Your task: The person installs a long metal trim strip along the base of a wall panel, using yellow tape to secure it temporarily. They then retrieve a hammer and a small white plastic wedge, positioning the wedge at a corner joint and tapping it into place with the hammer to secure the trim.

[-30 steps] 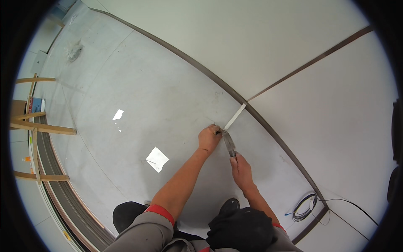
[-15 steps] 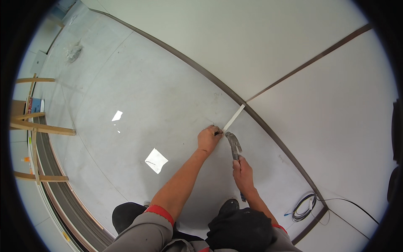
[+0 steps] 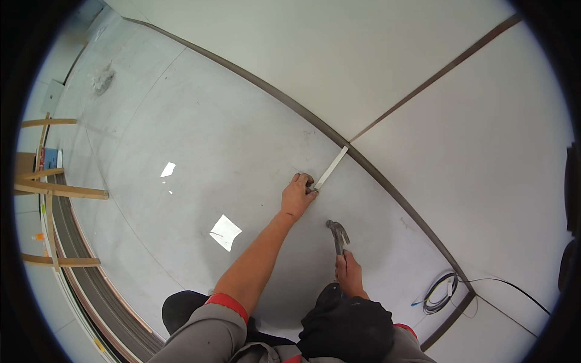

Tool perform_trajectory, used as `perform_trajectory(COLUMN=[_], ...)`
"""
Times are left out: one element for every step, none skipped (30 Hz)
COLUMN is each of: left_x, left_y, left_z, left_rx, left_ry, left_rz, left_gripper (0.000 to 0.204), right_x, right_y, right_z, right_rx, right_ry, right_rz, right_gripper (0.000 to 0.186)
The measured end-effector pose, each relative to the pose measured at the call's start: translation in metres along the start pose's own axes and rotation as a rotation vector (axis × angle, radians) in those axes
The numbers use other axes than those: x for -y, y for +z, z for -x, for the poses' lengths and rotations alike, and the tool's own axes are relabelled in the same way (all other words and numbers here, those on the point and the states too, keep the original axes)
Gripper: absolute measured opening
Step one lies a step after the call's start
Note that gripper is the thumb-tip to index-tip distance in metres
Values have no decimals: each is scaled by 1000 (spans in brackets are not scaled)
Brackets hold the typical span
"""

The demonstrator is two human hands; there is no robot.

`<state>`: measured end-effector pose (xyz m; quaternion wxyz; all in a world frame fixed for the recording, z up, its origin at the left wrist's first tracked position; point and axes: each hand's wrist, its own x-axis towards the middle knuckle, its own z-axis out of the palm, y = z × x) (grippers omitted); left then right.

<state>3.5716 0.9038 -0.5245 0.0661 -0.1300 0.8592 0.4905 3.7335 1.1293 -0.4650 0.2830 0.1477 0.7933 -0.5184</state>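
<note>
A narrow white strip (image 3: 332,167) lies on the pale floor, its far end touching the dark baseboard below the vertical wall seam. My left hand (image 3: 296,195) is closed at the strip's near end, fingertips pinching it; whether something small and dark is also between the fingers I cannot make out. Lower and to the right, my right hand (image 3: 350,273) grips the handle of a claw hammer (image 3: 338,235). The hammer's head is apart from the strip and from my left hand. The lower end of its handle is hidden by my hand and dark-clothed knee.
The dark baseboard (image 3: 399,195) runs along the wall. A coiled black cable (image 3: 437,294) lies by the corner at right. At left are wooden supports (image 3: 72,190) and long dark boards (image 3: 78,254). Crumpled clear plastic (image 3: 103,80) lies at far left; a bright white patch (image 3: 226,233) shows on the floor.
My right hand has drawn the hammer back toward me, away from the strip's near end. My left hand stays by the strip, its fingers slightly shifted.
</note>
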Motion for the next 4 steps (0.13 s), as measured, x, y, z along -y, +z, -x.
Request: perform_trajectory(left_x=[0, -1, -2, -3], left_y=[0, -1, -1, 0], left_z=[0, 0, -1, -1], left_rx=[9, 17, 25, 25], left_ry=[18, 37, 56, 60], left_rz=[-28, -56, -83, -83], left_gripper=[22, 23, 23, 23], right_x=[-1, -1, -1, 0], right_y=[0, 1, 1, 1], right_z=[3, 6, 9, 11], right_rx=[6, 9, 10, 11], right_ry=[20, 28, 35, 41], right_rz=[-19, -22, -23, -25], right_gripper=[28, 28, 28, 28])
